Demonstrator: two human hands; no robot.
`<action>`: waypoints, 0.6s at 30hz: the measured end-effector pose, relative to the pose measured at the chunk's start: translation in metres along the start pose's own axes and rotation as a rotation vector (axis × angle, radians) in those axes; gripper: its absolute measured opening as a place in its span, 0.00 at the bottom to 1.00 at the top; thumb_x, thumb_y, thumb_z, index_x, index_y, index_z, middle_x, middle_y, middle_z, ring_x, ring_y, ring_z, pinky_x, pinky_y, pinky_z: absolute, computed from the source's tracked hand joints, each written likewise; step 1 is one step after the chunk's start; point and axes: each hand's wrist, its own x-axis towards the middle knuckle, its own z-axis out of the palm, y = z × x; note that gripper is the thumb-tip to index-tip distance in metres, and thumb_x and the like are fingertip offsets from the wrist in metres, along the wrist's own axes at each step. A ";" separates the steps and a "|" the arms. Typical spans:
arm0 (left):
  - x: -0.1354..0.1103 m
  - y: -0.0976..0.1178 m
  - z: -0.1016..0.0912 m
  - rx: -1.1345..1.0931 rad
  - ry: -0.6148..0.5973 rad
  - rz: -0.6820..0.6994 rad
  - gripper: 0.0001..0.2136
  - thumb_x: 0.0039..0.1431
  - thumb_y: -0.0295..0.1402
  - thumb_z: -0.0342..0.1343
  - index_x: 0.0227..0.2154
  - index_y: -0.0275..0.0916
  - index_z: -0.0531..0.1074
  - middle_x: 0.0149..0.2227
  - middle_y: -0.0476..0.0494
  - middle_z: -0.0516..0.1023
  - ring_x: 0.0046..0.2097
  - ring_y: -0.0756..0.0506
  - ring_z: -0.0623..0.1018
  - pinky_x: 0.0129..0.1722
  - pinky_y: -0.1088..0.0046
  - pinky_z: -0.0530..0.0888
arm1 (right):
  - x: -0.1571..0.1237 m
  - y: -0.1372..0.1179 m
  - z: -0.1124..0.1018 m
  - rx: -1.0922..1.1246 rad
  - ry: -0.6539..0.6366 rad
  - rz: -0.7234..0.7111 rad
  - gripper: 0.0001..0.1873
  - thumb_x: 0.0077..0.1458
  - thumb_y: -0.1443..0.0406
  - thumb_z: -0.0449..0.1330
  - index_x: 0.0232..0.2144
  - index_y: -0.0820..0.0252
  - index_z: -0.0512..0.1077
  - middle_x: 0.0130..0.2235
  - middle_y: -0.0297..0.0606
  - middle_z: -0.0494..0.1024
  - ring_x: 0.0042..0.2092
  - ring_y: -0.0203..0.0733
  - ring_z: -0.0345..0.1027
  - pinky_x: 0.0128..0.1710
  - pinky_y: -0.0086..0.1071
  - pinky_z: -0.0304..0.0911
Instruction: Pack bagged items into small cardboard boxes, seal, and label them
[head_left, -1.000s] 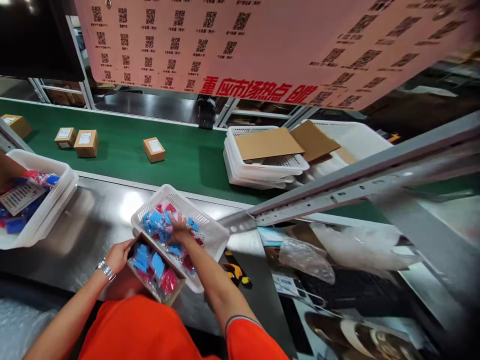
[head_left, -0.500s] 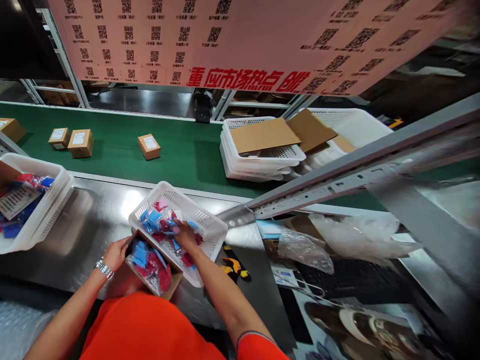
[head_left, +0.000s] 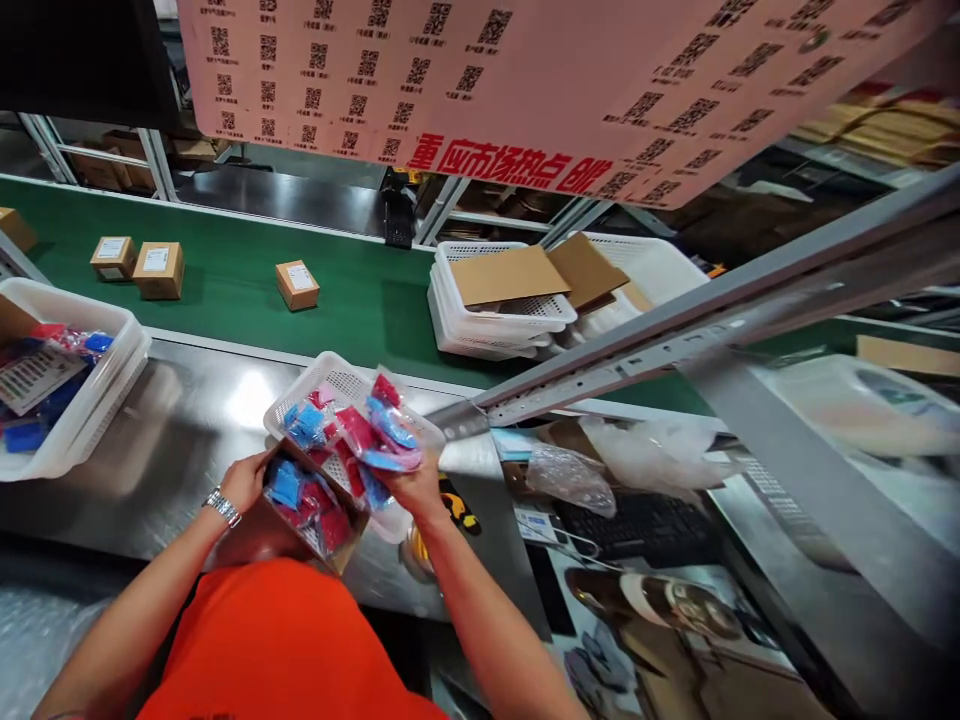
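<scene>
Right hand [head_left: 416, 490] lifted, fingers gripping red-blue packets [head_left: 382, 430] above white basket [head_left: 337, 378] | left hand [head_left: 244, 480] fingers closed on cardboard box [head_left: 304, 510] at basket's near edge | steel worktop [head_left: 180, 450] | far: pink QR sign [head_left: 510, 165], red Chinese lettering

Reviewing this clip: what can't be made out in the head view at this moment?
Right hand: fingers mostly hidden, head view, behind the bagged packets it holds.
Cardboard box: floor hidden, head view, by the packets inside it.
Shipping label on the carton: too small to read in the head view.
White basket at left: cut off by the head view's left edge.
</scene>
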 end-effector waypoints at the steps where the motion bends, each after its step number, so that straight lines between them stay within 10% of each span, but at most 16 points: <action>1: 0.000 0.001 -0.001 0.013 -0.012 -0.002 0.27 0.74 0.27 0.49 0.71 0.46 0.77 0.63 0.42 0.86 0.61 0.37 0.86 0.60 0.65 0.79 | -0.009 -0.008 0.011 -0.009 -0.059 -0.036 0.39 0.47 0.48 0.79 0.58 0.56 0.80 0.54 0.45 0.87 0.52 0.55 0.83 0.57 0.47 0.79; 9: -0.001 0.000 0.001 0.067 -0.035 -0.007 0.28 0.73 0.25 0.49 0.71 0.46 0.77 0.64 0.42 0.86 0.63 0.38 0.85 0.63 0.66 0.77 | -0.048 -0.020 0.081 -0.539 -0.827 -0.129 0.40 0.50 0.71 0.72 0.66 0.50 0.76 0.63 0.50 0.80 0.58 0.59 0.79 0.59 0.45 0.74; 18: -0.004 -0.003 0.002 0.039 -0.026 0.047 0.28 0.74 0.26 0.48 0.73 0.46 0.74 0.65 0.40 0.84 0.63 0.38 0.85 0.65 0.64 0.77 | -0.032 -0.003 0.142 -0.780 -1.012 0.268 0.39 0.47 0.75 0.70 0.64 0.64 0.75 0.54 0.53 0.85 0.54 0.60 0.81 0.56 0.43 0.73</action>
